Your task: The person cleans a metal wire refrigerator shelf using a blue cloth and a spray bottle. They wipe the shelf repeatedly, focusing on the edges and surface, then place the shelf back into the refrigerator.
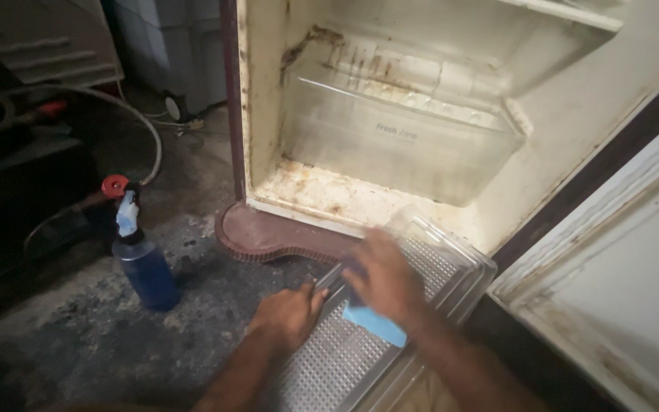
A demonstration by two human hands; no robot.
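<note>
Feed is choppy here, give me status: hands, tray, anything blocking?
Left hand flat on clear ribbed tray, steadying it. Right hand pressing blue cloth on tray. Spray bottle stands apart on floor; nothing blocking.

A clear plastic refrigerator tray with a dimpled, textured surface (329, 358) lies flat on the floor before the open fridge. A light-blue cleaning cloth (375, 322) rests on it.

The dark, stained concrete floor (78, 336) carried everything. A blue spray bottle (140, 255) stood on it at nine o'clock. A clear textured fridge tray (345, 351) lay flat at six o'clock, just before the open fridge (268, 114) standing at twelve.
</note>
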